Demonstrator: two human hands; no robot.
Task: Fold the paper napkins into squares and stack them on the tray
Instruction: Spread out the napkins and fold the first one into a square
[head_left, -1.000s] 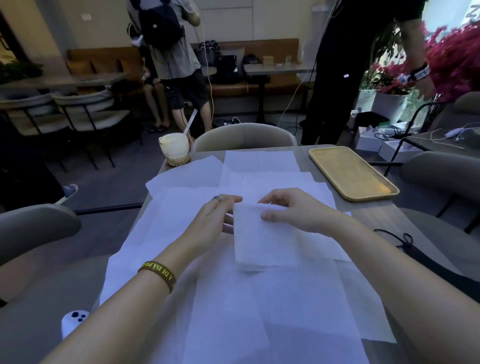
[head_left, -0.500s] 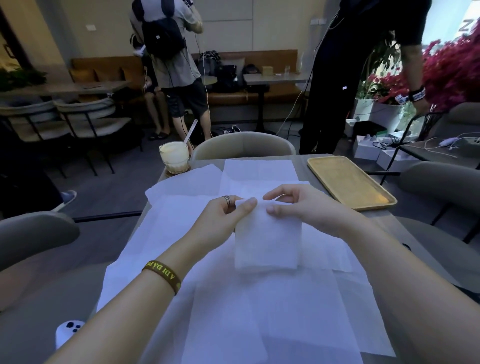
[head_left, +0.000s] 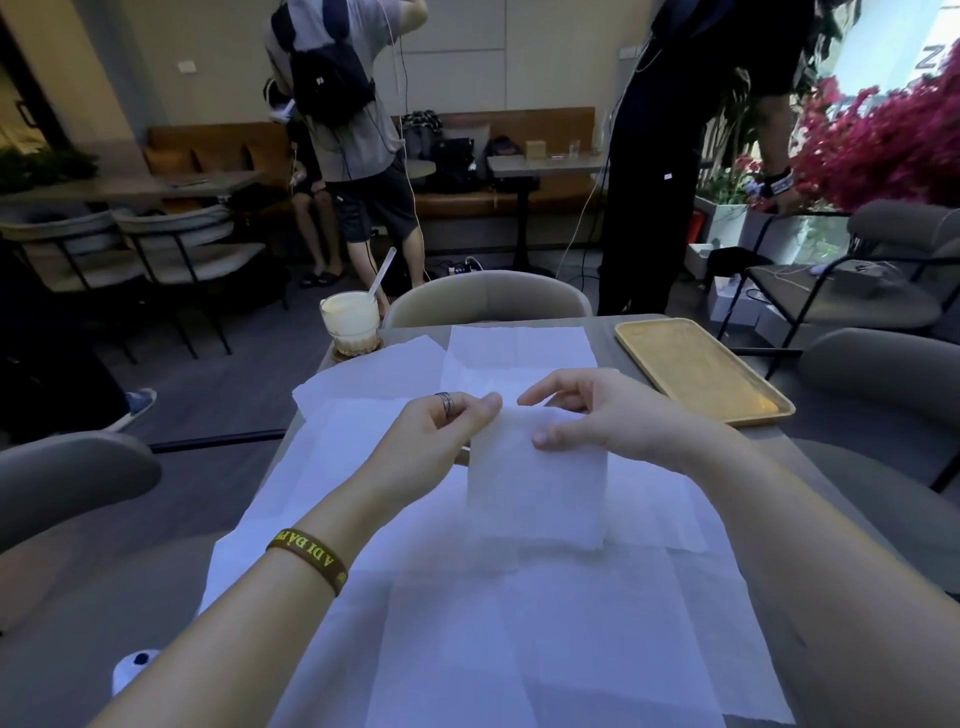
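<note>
Over the last second the folded napkin (head_left: 537, 488) has come up at its far edge off the unfolded napkins (head_left: 519, 639), which cover the worktop (head_left: 841, 462) left of the tray (head_left: 701, 369). Both hands are clamped on that far edge, the left hand (head_left: 441, 431) at 1 corner and the right hand (head_left: 587, 415) at the other. Since the tray holds 0 napkins, this looks like the 1st one, with either another fold or the carry to the tray next.

Wristband (head_left: 307, 560) lettering partly hidden.
</note>
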